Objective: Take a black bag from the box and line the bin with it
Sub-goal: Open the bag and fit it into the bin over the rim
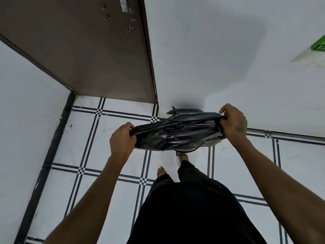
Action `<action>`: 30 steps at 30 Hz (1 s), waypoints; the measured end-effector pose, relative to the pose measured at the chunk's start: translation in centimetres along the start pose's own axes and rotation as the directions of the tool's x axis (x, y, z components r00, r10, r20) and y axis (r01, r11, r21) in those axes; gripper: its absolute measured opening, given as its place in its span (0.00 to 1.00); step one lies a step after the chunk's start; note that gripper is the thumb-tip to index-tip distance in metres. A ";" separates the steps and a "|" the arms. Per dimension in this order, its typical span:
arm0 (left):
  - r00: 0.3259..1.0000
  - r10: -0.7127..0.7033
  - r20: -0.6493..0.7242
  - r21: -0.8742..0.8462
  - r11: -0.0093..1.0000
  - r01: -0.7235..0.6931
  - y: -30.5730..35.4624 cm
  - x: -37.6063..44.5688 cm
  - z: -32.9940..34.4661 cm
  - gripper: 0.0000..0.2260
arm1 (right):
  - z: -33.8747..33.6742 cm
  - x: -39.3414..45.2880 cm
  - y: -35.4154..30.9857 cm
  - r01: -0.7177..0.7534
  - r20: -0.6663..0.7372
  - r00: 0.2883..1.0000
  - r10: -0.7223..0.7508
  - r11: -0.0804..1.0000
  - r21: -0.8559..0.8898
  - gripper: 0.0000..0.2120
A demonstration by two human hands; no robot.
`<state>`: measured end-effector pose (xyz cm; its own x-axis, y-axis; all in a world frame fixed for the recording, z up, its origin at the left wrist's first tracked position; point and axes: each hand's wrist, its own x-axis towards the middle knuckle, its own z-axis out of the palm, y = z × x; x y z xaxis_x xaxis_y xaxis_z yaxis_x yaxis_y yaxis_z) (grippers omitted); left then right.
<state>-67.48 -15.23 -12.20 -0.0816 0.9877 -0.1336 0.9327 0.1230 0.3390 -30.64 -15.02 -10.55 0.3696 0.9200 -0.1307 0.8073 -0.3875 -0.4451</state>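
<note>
**Stretching the liner's mouth over the bin**

Your black trousers (190, 208) are filling the nearest ground as you are standing over the work. Beyond your fingers, the brown door (88, 50) is standing against the white wall (228, 50), so the bin is sitting tucked at the wall's foot. Between your two fists, the black bag (174, 136) is being pulled taut, likely to widen its mouth. Beneath it, the bin (215, 140) is mostly hidden. Your left hand (122, 138) and right hand (233, 121) are each clenching a bunched edge of plastic.
</note>
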 end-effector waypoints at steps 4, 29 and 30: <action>0.990 -0.012 0.138 0.000 1.000 0.013 0.2 -0.1 2.8 0.14 | 1.3 -0.2 2.2 0.000 0.299 0.954 0.005 1.000 -0.017 0.04; 0.931 -0.174 0.320 -0.476 0.820 0.317 7.9 2.9 17.4 0.12 | 16.6 2.1 11.1 -0.503 0.204 0.855 0.476 0.666 0.552 0.23; 0.928 -0.213 0.306 -0.444 0.830 0.337 7.5 3.4 19.2 0.13 | 18.1 2.8 12.3 -0.507 0.201 0.852 0.484 0.662 0.553 0.22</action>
<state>-54.07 -12.76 -27.97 -0.1668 0.8605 -0.4814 0.5904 0.4782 0.6502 -28.03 -16.17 -32.44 0.6129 0.6077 -0.5050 0.0926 -0.6900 -0.7178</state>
